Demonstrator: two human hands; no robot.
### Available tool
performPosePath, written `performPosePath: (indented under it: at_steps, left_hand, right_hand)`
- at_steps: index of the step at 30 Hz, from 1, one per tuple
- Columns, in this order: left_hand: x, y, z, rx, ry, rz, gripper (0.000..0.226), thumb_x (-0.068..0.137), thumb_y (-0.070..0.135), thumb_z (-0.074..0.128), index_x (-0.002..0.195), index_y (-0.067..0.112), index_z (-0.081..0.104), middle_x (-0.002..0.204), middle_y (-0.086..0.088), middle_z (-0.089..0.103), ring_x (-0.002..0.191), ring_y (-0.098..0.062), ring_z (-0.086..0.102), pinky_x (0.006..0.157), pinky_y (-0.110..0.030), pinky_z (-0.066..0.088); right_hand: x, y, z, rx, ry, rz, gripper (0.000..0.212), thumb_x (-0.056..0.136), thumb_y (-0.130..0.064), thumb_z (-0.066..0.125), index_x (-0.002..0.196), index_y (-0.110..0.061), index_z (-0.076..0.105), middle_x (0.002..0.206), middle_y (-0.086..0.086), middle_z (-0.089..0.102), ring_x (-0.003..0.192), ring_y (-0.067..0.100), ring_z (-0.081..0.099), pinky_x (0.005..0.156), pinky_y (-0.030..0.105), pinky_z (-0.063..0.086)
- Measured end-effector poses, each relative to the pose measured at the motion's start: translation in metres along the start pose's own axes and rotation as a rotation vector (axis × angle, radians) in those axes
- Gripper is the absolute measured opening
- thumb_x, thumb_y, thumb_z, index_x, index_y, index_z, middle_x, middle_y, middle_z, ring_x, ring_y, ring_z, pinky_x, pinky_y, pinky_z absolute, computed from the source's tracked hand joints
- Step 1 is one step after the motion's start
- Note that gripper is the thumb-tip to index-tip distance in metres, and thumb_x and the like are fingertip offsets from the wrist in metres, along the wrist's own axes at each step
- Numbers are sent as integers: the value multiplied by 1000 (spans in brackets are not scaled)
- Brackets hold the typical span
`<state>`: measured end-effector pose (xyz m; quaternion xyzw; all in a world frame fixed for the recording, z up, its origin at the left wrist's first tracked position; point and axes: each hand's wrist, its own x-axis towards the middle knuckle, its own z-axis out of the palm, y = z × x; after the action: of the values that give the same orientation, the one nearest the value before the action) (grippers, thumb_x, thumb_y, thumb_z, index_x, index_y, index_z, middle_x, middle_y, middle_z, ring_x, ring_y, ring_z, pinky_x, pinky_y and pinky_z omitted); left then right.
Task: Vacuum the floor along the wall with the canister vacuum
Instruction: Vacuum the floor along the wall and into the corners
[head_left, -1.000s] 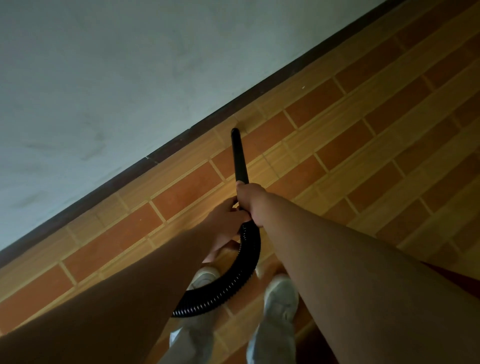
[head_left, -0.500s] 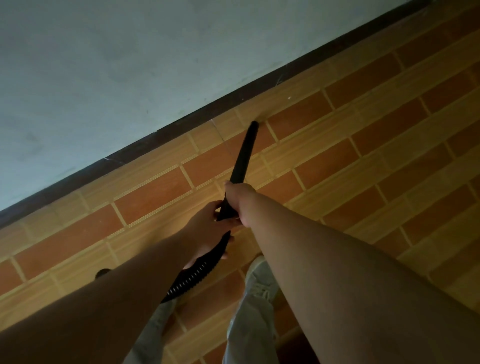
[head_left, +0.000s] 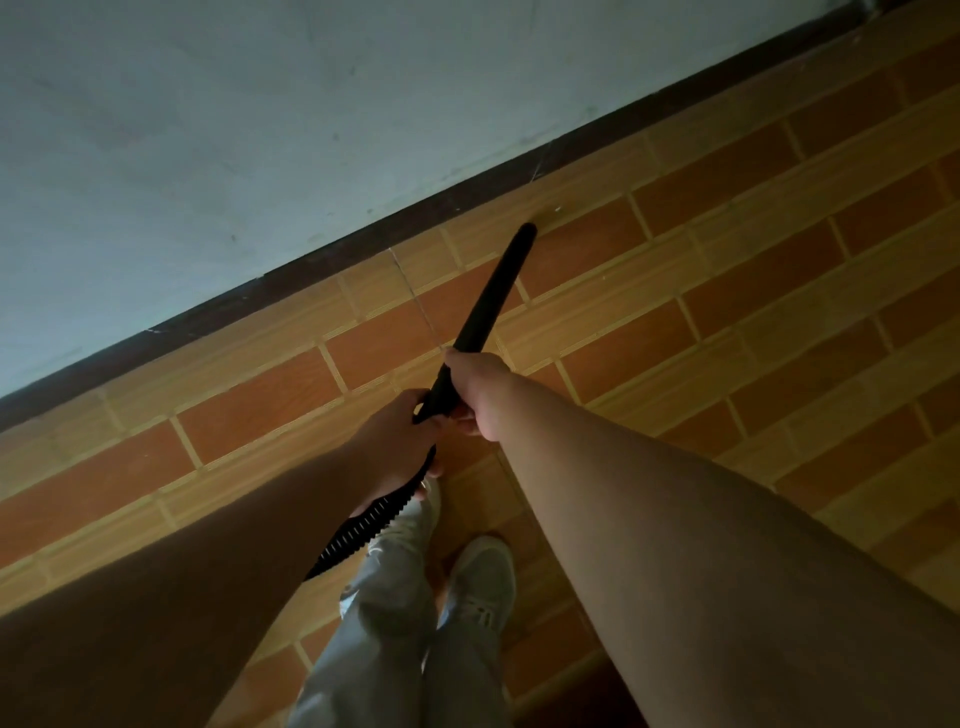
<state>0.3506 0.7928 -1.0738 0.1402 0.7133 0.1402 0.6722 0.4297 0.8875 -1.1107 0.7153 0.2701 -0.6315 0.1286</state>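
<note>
Brick-patterned floor (head_left: 727, 291) below dark skirting (head_left: 363, 239), black wand (head_left: 488, 306) in both hands' wrapped fingers (head_left: 462, 413).

— What blocks the far side?
— The wall (head_left: 260, 130) with its dark skirting (head_left: 332, 260), running left-near to right-far.
— And free room?
— Bare floor (head_left: 753, 322) to the right; near, two shoes (head_left: 480, 577) stand under the arms.

Pale grey trousers (head_left: 384, 639) and a light sneaker (head_left: 480, 584) at the bottom edge, dimly lit.
</note>
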Motion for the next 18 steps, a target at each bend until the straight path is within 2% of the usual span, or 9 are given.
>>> performPosePath:
  at_steps: [3,7,11,14,18]
  left_hand:
    - [11,3,-7,29,-6,-3,41,106,29,49,146,30,41,105,-21,66,73,-24,68,63,-41,61]
    - [21,14,-13,35,-29,-38,35,106,30,46,141,32,45,113,-28,65,72,-27,63,65,-43,60]
    - [32,27,-17,42,-25,-20,30,107,32,45,136,30,49,112,-23,65,69,-22,62,54,-32,55]
    - [41,33,-15,61,-20,-8,28,106,35,47,132,27,50,107,-21,65,68,-21,62,53,-31,54]
    - [52,34,-10,91,-24,-5,26,104,35,50,127,24,51,90,-13,61,63,-18,59,49,-29,50]
  right_hand:
    - [6,-7,-3,-3,10,12,44,106,-47,46,133,-12,53,100,8,68,93,22,68,81,39,56]
    - [8,-23,-14,55,31,28,39,110,-41,39,131,-12,51,97,10,69,87,21,71,65,34,58]
    - [11,-42,-21,162,21,53,33,110,-33,44,133,-10,48,96,13,64,84,27,69,74,49,65]
    - [19,-51,-25,180,40,55,34,109,-33,46,134,-9,48,97,15,62,93,32,67,76,52,65]
    - [33,-56,-28,179,45,66,38,108,-35,49,135,-8,48,118,20,65,107,37,69,75,51,65]
